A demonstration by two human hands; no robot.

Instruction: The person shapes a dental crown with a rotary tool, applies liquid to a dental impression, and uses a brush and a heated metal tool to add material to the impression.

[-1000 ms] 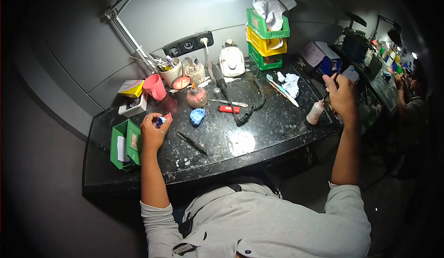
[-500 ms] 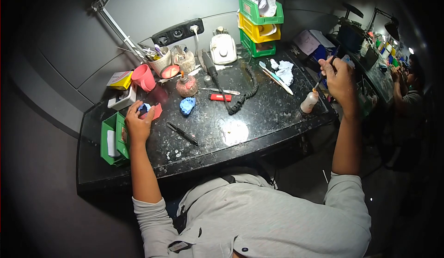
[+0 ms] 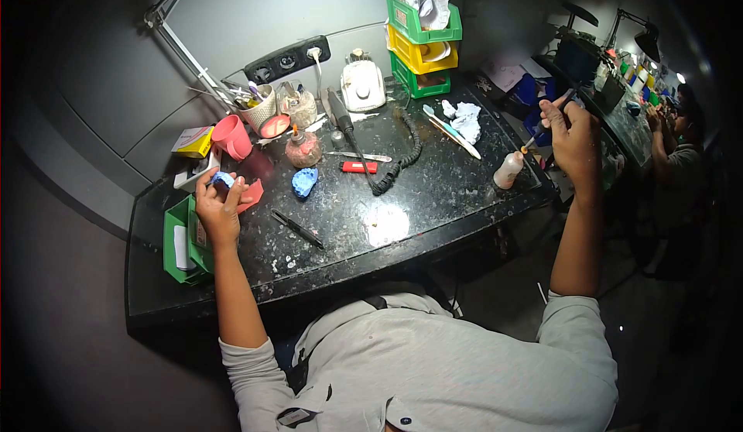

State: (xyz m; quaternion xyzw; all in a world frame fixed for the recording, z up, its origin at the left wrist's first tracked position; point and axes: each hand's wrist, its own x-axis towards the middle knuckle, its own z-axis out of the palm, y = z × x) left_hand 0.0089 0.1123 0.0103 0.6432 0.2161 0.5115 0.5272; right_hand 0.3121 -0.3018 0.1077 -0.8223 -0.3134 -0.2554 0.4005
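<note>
My left hand (image 3: 219, 214), raised near the green bin at the table's left, has its fingers closed round a small blue and dark piece (image 3: 224, 179). A pink sheet (image 3: 251, 196) lies beside its fingers. On the far right, my right hand (image 3: 574, 139) pinches a thin-handled tool (image 3: 536, 135) whose lower end points down at the orange top of a small whitish bottle (image 3: 508, 171). What kind of tool it is, I cannot tell. A blue lump (image 3: 305, 182) and a black pen (image 3: 298, 228) lie on the table between my hands.
A pink-filled glass burner (image 3: 303, 150) with an orange tip stands mid-left, near a red lighter (image 3: 359, 167) and a corded handpiece (image 3: 340, 112). Stacked bins (image 3: 422, 53) rise behind. Toothbrush (image 3: 453, 132) and crumpled paper (image 3: 467, 122) lie right. Another person (image 3: 681, 142) sits far right.
My left hand has lifted and tilted, bringing the blue and dark piece more into view. My right hand stays by the bottle, its tool slightly shifted. The whole view has moved a little.
</note>
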